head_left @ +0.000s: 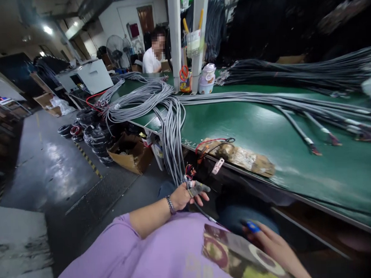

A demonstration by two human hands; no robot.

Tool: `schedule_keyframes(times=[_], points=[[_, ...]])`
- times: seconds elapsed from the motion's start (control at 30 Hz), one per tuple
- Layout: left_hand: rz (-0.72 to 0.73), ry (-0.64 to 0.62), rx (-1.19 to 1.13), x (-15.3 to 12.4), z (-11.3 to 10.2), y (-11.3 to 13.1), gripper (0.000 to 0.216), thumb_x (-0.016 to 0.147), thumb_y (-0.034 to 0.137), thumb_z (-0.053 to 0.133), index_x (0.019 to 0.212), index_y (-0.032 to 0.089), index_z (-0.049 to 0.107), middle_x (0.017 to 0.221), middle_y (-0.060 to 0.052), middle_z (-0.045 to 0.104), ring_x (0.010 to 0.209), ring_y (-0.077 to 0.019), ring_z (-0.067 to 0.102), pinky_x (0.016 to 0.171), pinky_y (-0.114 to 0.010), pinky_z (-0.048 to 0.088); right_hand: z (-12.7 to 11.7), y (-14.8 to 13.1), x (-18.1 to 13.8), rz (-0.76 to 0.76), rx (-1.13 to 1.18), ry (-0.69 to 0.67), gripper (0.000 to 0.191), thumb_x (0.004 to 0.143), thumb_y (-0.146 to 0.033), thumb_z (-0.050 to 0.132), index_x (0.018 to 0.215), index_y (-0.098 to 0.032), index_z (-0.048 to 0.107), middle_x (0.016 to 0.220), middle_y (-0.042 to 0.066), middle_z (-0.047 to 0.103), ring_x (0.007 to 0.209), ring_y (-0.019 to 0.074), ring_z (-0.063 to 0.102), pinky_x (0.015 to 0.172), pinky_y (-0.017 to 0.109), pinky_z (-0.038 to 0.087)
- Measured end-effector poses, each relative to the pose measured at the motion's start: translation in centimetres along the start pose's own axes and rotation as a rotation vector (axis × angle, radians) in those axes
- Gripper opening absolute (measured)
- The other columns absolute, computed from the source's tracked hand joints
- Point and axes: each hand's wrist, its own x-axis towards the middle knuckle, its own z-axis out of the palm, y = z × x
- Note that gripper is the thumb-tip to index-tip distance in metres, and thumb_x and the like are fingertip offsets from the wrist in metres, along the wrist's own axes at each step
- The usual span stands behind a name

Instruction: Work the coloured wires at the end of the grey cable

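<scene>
Cables (pixel 171 143) in hand (pixel 183 195) (shirt print (pixel 194 269) blurred)

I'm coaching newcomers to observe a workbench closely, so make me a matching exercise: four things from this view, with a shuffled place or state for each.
Column one
1. Left hand
2. Right hand
3. Open cardboard box
4. Electric fan

Column two
A. On the floor, beside the green table
B. Wearing a blue wrap on one digit
C. Closed around grey cables
D. In the background, beyond the table

Pairs: 1-C, 2-B, 3-A, 4-D
</scene>
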Motion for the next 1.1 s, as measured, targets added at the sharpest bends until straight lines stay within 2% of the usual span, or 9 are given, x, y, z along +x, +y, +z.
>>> schedule_keyframes(times=[0.07,0.17,0.3,0.4,0.5,0.63,0.8,0.93,1.1], points=[[0.012,0.029,-0.051,0.2,0.2,0.0,0.061,0.065,0.064,0.068,0.093,0.010,0.064,0.075,-0.007,0.067,0.049,-0.0085,0.058,0.038,-0.018,0.021,2.0,-1.5,0.9,-0.062,-0.111,-0.117,0.027,0.058,-0.051,0.073,0.063,-0.025,0.071,0.067,0.007,0.071,0.063,0.0267,0.063,0.060,0.037,0.053],[-0.012,-0.036,-0.026,-0.3,0.7,1.0,0.054,0.061,0.050,0.078,0.095,0.011,0.063,0.075,-0.006,0.067,0.053,-0.0106,0.062,0.039,-0.017,0.023,3.0,-3.3,1.3,-0.170,-0.179,-0.269,0.026,0.061,-0.050,0.074,0.065,-0.024,0.071,0.070,0.004,0.070,0.067,0.0247,0.061,0.066,0.036,0.051],[-0.048,-0.037,-0.007,-1.2,1.3,2.4,0.051,0.059,0.046,0.080,0.093,0.012,0.062,0.069,-0.005,0.067,0.053,-0.0144,0.065,0.037,-0.017,0.026,3.2,-4.9,1.4,-0.199,-0.101,-0.185,0.032,0.069,-0.053,0.069,0.075,-0.022,0.072,0.072,0.004,0.070,0.069,0.0225,0.059,0.067,0.034,0.050],[-0.044,-0.010,0.065,-1.5,1.9,2.4,0.051,0.060,0.049,0.077,0.092,0.011,0.063,0.063,-0.005,0.066,0.047,-0.0137,0.062,0.036,-0.017,0.025,4.6,-6.6,1.7,-0.284,-0.069,-0.231,0.030,0.074,-0.049,0.068,0.084,-0.020,0.072,0.081,0.006,0.071,0.073,0.0223,0.061,0.069,0.034,0.049],[0.003,0.060,0.106,-1.3,2.7,1.4,0.047,0.062,0.048,0.076,0.088,0.012,0.064,0.058,-0.003,0.064,0.043,-0.0119,0.057,0.037,-0.018,0.032,6.6,-9.1,2.0,-0.412,-0.130,-0.218,0.024,0.070,-0.042,0.073,0.080,-0.021,0.067,0.073,0.003,0.070,0.065,0.0193,0.059,0.061,0.031,0.047],[0.095,0.093,0.088,-1.0,3.2,0.2,0.032,0.062,0.037,0.076,0.078,0.013,0.063,0.055,-0.001,0.062,0.044,-0.0125,0.056,0.045,-0.025,0.045,8.7,-11.4,2.3,-0.452,-0.265,-0.132,0.020,0.071,-0.037,0.072,0.077,-0.022,0.060,0.055,-0.002,0.061,0.047,0.0152,0.051,0.048,0.027,0.038],[0.086,0.034,0.080,-2.2,2.6,0.6,0.036,0.053,0.031,0.082,0.077,0.013,0.062,0.058,0.000,0.063,0.048,-0.0117,0.057,0.049,-0.024,0.045,9.5,-10.6,2.8,-0.473,-0.115,-0.129,0.020,0.072,-0.038,0.070,0.079,-0.021,0.063,0.070,0.002,0.066,0.062,0.0177,0.055,0.056,0.028,0.043],[0.056,-0.038,0.109,-3.6,1.7,1.8,0.048,0.062,0.053,0.076,0.082,0.012,0.061,0.065,-0.005,0.066,0.051,-0.0123,0.061,0.042,-0.019,0.037,9.5,-9.7,2.8,-0.385,0.034,-0.107,0.030,0.068,-0.046,0.073,0.078,-0.019,0.065,0.068,0.001,0.064,0.058,0.0150,0.050,0.054,0.027,0.041],[0.149,0.115,0.064,-4.2,1.2,1.9,0.048,0.071,0.061,0.064,0.078,0.014,0.054,0.064,-0.005,0.066,0.048,-0.0117,0.061,0.037,-0.017,0.030,9.6,-10.0,2.5,-0.306,0.168,-0.040,0.037,0.064,-0.053,0.074,0.069,-0.018,0.065,0.057,-0.001,0.055,0.050,0.0111,0.042,0.047,0.025,0.035]])
